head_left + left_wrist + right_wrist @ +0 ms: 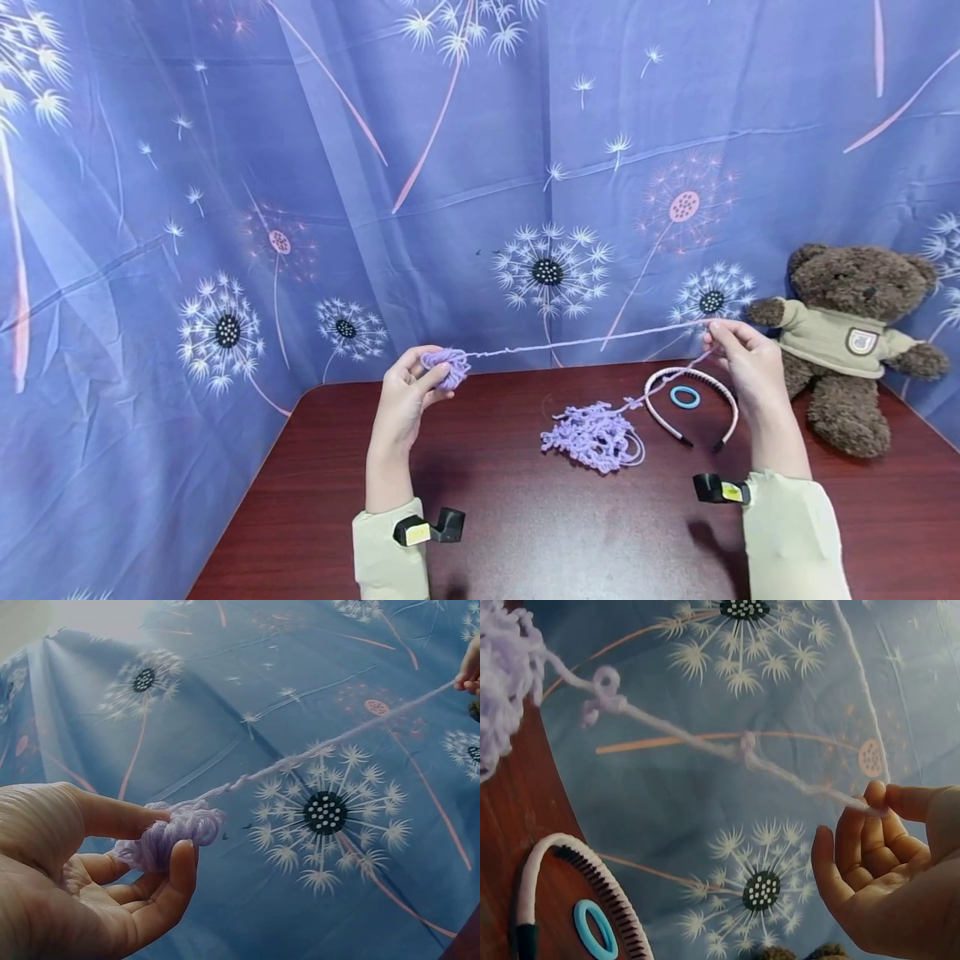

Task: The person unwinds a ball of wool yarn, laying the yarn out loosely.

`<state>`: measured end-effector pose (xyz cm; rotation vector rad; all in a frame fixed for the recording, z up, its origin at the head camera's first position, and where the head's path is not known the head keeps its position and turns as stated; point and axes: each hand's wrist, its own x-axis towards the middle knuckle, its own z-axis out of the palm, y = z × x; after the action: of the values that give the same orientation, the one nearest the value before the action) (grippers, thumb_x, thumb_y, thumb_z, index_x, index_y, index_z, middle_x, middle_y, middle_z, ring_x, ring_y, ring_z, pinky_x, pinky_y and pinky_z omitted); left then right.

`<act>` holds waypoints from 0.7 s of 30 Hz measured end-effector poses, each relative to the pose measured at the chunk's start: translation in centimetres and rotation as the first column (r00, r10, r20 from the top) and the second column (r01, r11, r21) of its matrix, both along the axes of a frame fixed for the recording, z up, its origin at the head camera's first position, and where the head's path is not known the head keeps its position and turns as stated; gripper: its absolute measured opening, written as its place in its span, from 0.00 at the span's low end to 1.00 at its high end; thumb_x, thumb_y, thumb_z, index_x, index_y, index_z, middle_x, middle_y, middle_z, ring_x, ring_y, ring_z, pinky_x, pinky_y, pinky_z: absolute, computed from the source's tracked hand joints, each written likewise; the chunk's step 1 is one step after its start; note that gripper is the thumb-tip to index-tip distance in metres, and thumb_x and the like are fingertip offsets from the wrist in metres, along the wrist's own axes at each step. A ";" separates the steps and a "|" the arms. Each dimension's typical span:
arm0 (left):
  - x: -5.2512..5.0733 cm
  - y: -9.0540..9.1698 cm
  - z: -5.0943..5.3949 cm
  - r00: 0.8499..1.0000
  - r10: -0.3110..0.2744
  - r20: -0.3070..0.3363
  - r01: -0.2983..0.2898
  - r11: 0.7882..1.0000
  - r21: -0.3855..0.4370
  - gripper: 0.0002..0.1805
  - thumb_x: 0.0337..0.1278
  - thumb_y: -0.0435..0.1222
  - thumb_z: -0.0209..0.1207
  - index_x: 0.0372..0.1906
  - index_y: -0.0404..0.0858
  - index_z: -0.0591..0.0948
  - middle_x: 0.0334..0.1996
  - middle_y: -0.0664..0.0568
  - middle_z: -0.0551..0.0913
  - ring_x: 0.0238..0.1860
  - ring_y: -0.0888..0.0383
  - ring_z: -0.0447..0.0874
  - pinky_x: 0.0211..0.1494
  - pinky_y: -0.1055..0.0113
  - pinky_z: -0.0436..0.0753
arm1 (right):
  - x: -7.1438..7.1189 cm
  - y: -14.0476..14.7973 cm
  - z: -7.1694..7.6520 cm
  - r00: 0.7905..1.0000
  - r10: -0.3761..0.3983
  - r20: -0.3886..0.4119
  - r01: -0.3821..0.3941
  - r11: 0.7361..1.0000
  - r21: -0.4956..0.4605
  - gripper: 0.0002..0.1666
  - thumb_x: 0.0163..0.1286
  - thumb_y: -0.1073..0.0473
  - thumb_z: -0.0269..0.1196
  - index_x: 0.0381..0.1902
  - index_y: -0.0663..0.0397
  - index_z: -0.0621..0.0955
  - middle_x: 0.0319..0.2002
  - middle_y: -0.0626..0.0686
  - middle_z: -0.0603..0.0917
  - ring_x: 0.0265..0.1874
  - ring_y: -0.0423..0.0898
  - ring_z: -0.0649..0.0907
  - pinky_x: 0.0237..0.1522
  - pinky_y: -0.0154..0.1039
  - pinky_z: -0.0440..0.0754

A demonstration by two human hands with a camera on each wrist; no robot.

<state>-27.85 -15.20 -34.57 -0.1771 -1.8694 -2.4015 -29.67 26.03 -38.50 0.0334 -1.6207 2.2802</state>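
Observation:
A small wound bundle of purple yarn (447, 367) sits in my left hand (405, 392), gripped between thumb and fingers. From it a strand of yarn (577, 342) runs nearly straight across to my right hand (753, 367), which pinches it between thumb and forefinger. Past that pinch the strand slants down to a loose tangled heap of yarn (595, 438) on the table. In the right wrist view, small kinks or loops show along the slanting yarn (682, 735). The left wrist view shows the bundle (176, 832) with thumb and fingertips around it.
A white headband (652, 408) with dark inner teeth lies right of the heap, a blue ring (685, 397) inside its curve. A brown teddy bear (847, 342) in a light shirt sits at the table's right back. Behind the table (322, 500) hangs a blue dandelion-print curtain (450, 275).

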 end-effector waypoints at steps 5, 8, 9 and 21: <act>0.1 -0.6 0.1 0.999 0.037 0.006 -0.037 0.999 0.012 0.13 0.60 0.21 0.55 0.40 0.43 0.77 0.33 0.59 0.85 0.28 0.63 0.81 0.28 0.73 0.83 | -0.1 0.4 -0.2 0.999 -0.041 0.027 0.041 0.999 0.000 0.13 0.71 0.61 0.60 0.30 0.39 0.86 0.23 0.37 0.85 0.25 0.29 0.81 0.29 0.20 0.79; 0.0 -0.6 0.1 0.999 0.041 -0.001 -0.041 0.999 0.013 0.14 0.60 0.21 0.54 0.40 0.43 0.77 0.33 0.59 0.85 0.27 0.64 0.81 0.28 0.74 0.83 | -0.3 0.1 -0.3 0.999 -0.026 0.021 0.025 0.999 0.033 0.14 0.71 0.62 0.59 0.30 0.38 0.85 0.24 0.36 0.85 0.25 0.29 0.81 0.30 0.20 0.80; 0.0 -0.5 0.1 0.999 0.036 -0.004 -0.036 0.999 0.015 0.13 0.60 0.21 0.55 0.40 0.43 0.78 0.33 0.59 0.85 0.27 0.64 0.81 0.27 0.74 0.83 | -0.3 -0.1 -0.3 1.000 -0.018 0.020 0.017 0.999 0.051 0.14 0.71 0.61 0.59 0.30 0.38 0.85 0.24 0.36 0.85 0.25 0.28 0.81 0.30 0.20 0.80; -0.1 1.8 -0.2 0.999 -0.035 -0.004 0.035 0.999 -0.009 0.13 0.58 0.21 0.56 0.42 0.40 0.77 0.31 0.58 0.83 0.27 0.64 0.81 0.27 0.72 0.83 | -1.5 -4.5 -0.6 0.993 0.033 0.115 -0.077 0.912 0.402 0.09 0.74 0.57 0.56 0.36 0.35 0.81 0.25 0.26 0.81 0.28 0.24 0.80 0.35 0.20 0.81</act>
<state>-27.91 -13.37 -34.77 -0.2174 -1.8911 -2.4138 -31.15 21.49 -39.06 0.0608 -2.1503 1.9707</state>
